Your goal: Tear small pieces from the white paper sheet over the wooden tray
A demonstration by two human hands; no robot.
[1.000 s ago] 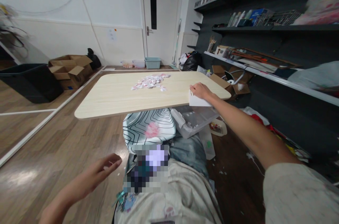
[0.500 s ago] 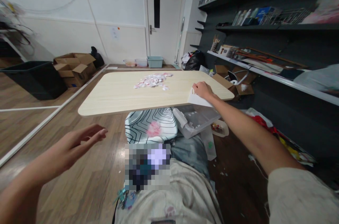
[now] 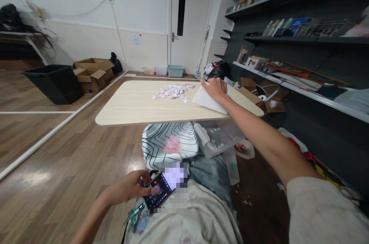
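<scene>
In my lap lies a phone (image 3: 160, 191) with its screen lit, part of it covered by a pixelated patch. My left hand (image 3: 129, 187) grips its left edge, thumb on the front. Over the right part of the pale wooden tabletop (image 3: 129, 107), my right hand (image 3: 216, 88) is closed on the top edge of a white sheet (image 3: 208, 101). The sheet leans at a slant on the table. Just left of it is a loose pile of small white and pink paper pieces (image 3: 174, 91).
A clear plastic box (image 3: 221, 136) sits under the table's near edge, beside a patterned cloth (image 3: 161, 140). Shelves (image 3: 300, 40) line the right wall. A black bin (image 3: 54, 84) and cardboard boxes (image 3: 93, 72) stand on the floor to the left.
My left hand has come in from the left and taken hold of the phone. My right hand has shifted up and left across the tabletop with the white sheet, of which more now shows.
</scene>
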